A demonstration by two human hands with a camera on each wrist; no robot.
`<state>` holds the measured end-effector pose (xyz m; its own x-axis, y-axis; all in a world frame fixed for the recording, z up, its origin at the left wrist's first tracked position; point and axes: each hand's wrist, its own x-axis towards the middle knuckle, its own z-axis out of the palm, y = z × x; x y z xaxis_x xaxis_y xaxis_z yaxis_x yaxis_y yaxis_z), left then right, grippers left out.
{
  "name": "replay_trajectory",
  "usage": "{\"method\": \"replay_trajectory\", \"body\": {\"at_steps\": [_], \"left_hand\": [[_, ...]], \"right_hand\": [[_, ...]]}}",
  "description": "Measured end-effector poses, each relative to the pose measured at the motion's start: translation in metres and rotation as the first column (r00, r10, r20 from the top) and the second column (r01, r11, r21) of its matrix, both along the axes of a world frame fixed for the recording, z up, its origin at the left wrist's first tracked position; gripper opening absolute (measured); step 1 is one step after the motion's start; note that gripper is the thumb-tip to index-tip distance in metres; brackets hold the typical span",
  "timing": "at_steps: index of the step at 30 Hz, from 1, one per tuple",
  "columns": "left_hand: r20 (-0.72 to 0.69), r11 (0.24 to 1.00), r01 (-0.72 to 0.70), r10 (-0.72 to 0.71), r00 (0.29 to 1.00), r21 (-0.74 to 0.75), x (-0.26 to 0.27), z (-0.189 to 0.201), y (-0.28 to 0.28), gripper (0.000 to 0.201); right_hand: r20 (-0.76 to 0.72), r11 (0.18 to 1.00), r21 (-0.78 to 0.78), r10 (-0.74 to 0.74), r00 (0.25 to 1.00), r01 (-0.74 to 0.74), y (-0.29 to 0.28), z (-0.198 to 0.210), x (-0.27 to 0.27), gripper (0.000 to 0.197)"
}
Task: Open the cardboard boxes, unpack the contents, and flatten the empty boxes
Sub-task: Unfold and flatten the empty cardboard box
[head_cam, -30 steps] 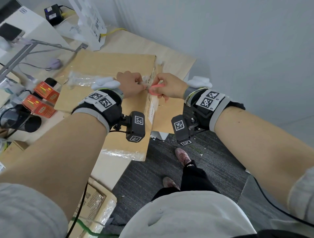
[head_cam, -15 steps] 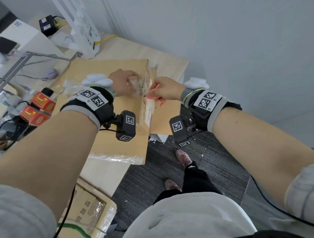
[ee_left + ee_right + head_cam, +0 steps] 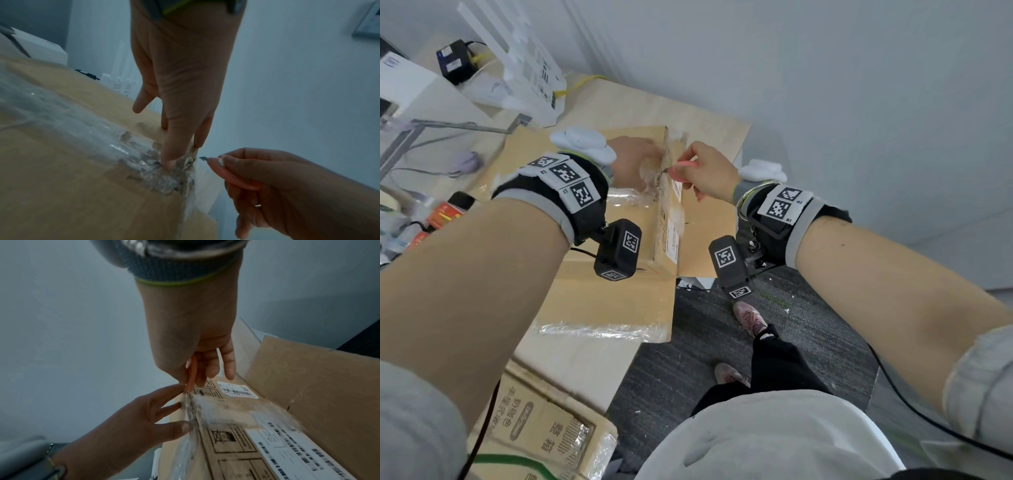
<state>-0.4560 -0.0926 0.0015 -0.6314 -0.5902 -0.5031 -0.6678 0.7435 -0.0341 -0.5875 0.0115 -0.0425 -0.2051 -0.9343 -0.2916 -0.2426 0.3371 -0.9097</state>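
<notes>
A large cardboard box (image 3: 599, 294) lies on the wooden table (image 3: 626, 106), with clear tape (image 3: 650, 178) crumpled at its top right edge. My left hand (image 3: 643, 164) rests on the box top. Its straight fingers (image 3: 170, 160) press on the bunched tape (image 3: 160, 177) at the edge. My right hand (image 3: 688, 171) pinches a small pink cutter (image 3: 683, 167), orange in the right wrist view (image 3: 191, 374). Its blade tip (image 3: 203, 158) sits just right of my left fingertips at the box edge. The box side (image 3: 236, 443) carries printed labels.
A loose cardboard sheet (image 3: 705, 233) leans beside the box on the right. Another printed cardboard box (image 3: 544, 428) sits low at the left. Small orange boxes (image 3: 445, 212), cables, a white router (image 3: 541, 78) and a black adapter (image 3: 457, 61) crowd the table's far left. The wall is close on the right.
Both hands have stayed at the box's top right edge. The tape has bunched up under my left fingers, and the cutter is still held against that edge.
</notes>
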Motion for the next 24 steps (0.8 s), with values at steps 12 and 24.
{"method": "replay_trajectory", "body": {"at_steps": [12,24], "left_hand": [[-0.022,0.993,0.03,-0.033,0.999,-0.117,0.006,-0.013,0.013,0.065],[-0.036,0.989,0.083,-0.088,0.995,-0.122,0.009,-0.017,0.011,0.046]], "right_hand": [[0.027,0.997,0.01,-0.078,0.997,0.077,-0.011,-0.008,0.01,0.014],[-0.032,1.0,0.005,0.022,0.999,-0.021,-0.016,-0.003,0.007,0.01]]}}
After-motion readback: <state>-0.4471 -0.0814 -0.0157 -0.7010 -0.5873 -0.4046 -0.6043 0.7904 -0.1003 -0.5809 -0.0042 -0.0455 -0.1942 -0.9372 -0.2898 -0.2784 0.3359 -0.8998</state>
